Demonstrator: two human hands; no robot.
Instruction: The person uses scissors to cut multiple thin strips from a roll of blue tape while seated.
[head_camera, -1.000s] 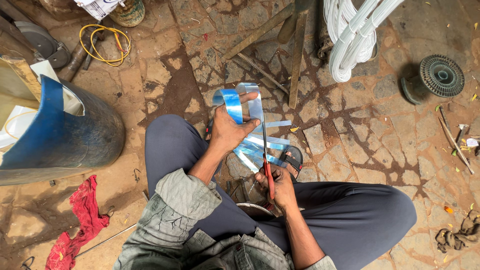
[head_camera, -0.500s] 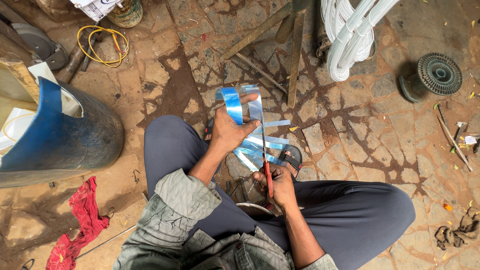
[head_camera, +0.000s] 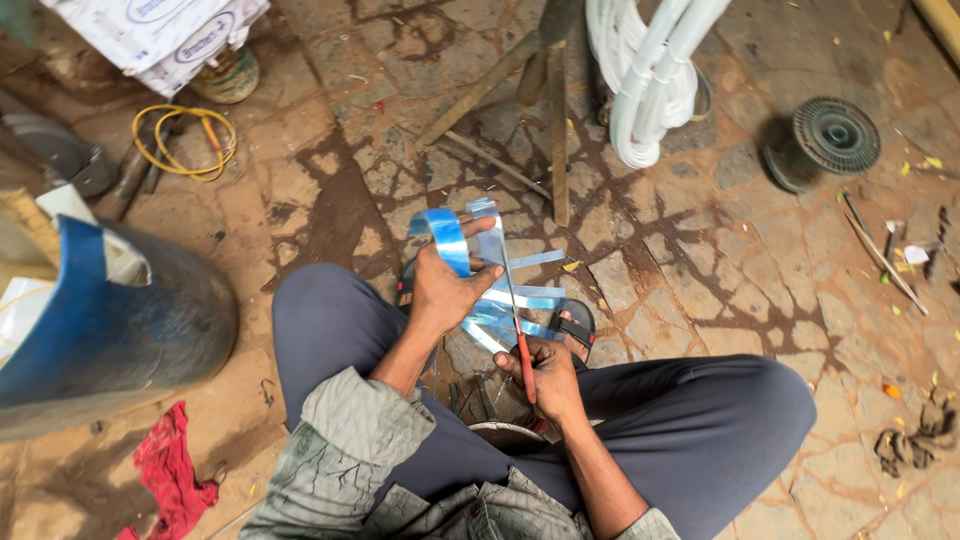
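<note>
We clamp our left hand (head_camera: 445, 290) tight on the shiny metal strip (head_camera: 455, 240) while our right hand (head_camera: 545, 375), closed on the red-handled snips (head_camera: 520, 335), should cut slowly and straight.

A curled, shiny blue-silver metal strip (head_camera: 455, 238) stands upright over flat cut strips (head_camera: 520, 300) — red-handled snips (head_camera: 522, 345) alongside.

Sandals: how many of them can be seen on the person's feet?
2. One sandal is right of the shiny strips, near the right hand. The other sandal shows only partly behind the left hand.
</note>
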